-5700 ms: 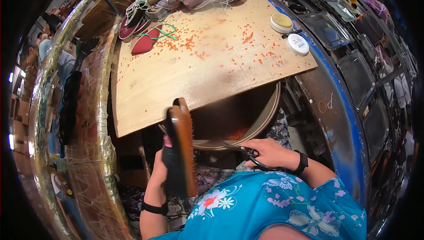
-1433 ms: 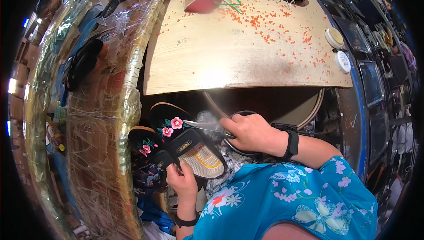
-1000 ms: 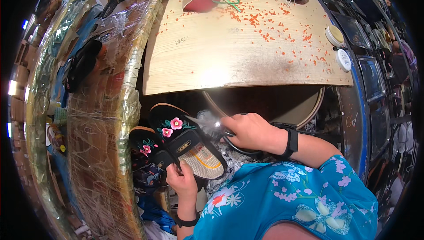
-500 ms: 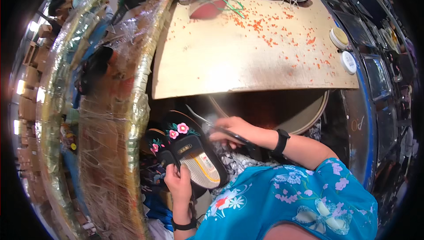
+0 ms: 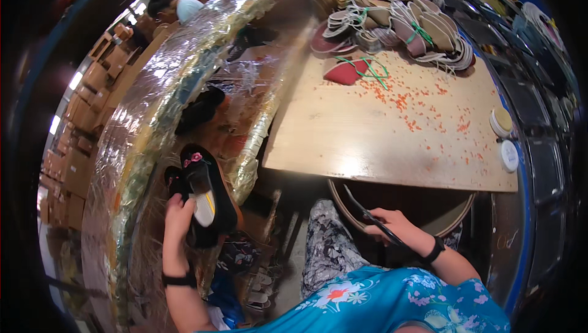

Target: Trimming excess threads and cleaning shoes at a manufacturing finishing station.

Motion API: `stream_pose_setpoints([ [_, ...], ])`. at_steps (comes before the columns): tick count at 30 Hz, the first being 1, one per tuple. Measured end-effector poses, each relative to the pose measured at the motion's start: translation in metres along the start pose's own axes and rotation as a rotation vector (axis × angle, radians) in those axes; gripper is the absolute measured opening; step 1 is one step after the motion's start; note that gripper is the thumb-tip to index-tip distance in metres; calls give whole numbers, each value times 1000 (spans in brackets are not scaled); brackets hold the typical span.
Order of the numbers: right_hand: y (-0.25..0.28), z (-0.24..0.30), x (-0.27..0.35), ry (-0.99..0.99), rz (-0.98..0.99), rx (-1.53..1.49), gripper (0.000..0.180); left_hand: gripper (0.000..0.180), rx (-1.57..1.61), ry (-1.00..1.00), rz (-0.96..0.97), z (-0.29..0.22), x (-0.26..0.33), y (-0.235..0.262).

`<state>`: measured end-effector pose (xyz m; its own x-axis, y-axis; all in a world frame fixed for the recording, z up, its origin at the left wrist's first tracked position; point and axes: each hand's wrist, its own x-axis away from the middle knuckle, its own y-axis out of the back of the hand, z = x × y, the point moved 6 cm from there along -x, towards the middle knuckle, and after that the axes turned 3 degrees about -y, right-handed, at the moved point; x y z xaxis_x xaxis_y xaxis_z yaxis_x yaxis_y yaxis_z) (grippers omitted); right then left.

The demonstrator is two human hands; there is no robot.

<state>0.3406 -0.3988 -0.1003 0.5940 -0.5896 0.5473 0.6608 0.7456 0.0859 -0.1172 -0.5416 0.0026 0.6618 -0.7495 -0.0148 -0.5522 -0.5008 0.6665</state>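
My left hand (image 5: 179,215) is closed on a pair of black shoes (image 5: 229,209) with pink embroidered flowers and pale insoles. It holds them at the left, beside the plastic-wrapped rack (image 5: 131,143). My fingers grip the near side of the smaller-looking shoe; its far parts are hidden by the other shoe. In my right hand (image 5: 401,227) is a long slim tool (image 5: 384,230) with a dark handle and a thin pointed end, tilted up to the left. That hand is in front of the table's near edge, above a round bin (image 5: 343,207).
Across the pale tabletop (image 5: 318,131) lie scattered orange bits. Corded bundles of shoe pieces (image 5: 422,30) are heaped at its far side, near a red piece (image 5: 347,71). Two round tubs (image 5: 501,121) stand at the right edge. Dark shoes (image 5: 202,109) rest on the rack. Another person (image 5: 184,9) is far left.
My left hand has carried the black shoes up and left, from in front of me to the rack. My right hand, still holding the tool, is now apart from the shoes. The view has turned left.
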Motion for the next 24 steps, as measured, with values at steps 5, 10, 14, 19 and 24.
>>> stream_pose_setpoints([
  [5, 33, -31, 11, 144, -159, 208, 51, 54, -476, 88, -62, 33, -19, -3],
  [10, 70, -31, 44, 48, -517, 493, 51, 50, -356, -121, 170, -52, 25, -32],
  [14, 92, -47, 52, 80, -706, 622, 51, 44, -615, -265, 96, -66, 24, -52],
  [19, 97, -53, 56, 193, -733, 638, 49, 24, -294, -283, 35, -109, 56, -18],
  [24, 111, -69, 56, 77, -687, 343, 60, 41, 391, -267, 188, -197, 60, -30],
])
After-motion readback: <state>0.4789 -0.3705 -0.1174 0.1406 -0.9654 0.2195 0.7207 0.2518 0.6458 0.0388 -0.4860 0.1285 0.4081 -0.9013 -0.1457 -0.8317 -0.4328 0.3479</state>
